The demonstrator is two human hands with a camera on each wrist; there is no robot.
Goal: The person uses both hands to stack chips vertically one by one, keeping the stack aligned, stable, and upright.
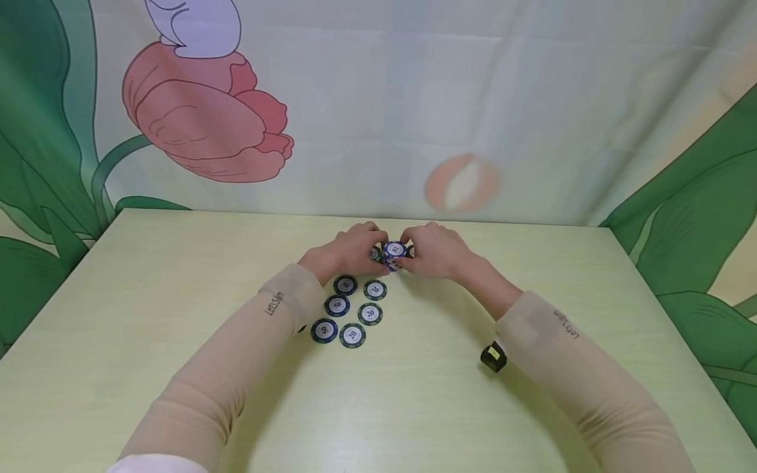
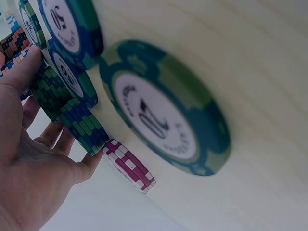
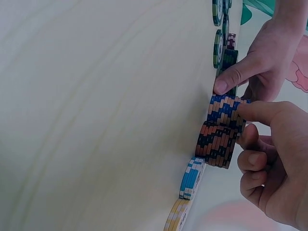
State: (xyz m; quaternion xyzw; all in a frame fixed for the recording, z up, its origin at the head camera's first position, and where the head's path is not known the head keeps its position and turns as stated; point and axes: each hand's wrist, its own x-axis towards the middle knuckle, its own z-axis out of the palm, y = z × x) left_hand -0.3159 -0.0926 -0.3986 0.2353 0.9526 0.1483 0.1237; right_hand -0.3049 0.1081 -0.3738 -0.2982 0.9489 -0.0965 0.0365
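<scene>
My left hand [image 1: 355,249] reaches to the back of the table, thumb in front and fingers behind a stack of green poker chips [image 2: 50,91]. Beside it, my right hand [image 1: 437,249] pinches a tall stack of blue poker chips [image 3: 221,109], numbered face up. In the right wrist view, the left thumb's tip lies right at the blue stack's edge. A stack of black and orange chips [image 3: 215,144] adjoins the blue one, below the right fingers. Next to the left fingertips stands a blue-green stack [image 2: 84,127].
Two rows of single chips lie flat nearer me: green-rimmed ones marked 20 [image 1: 370,314] and blue-rimmed ones [image 1: 337,305]. A short maroon-and-white stack [image 2: 129,166], a blue-and-white stack [image 3: 191,178] and a yellow-and-white stack [image 3: 177,215] continue the back line. Behind the table hangs a printed curtain [image 1: 367,118].
</scene>
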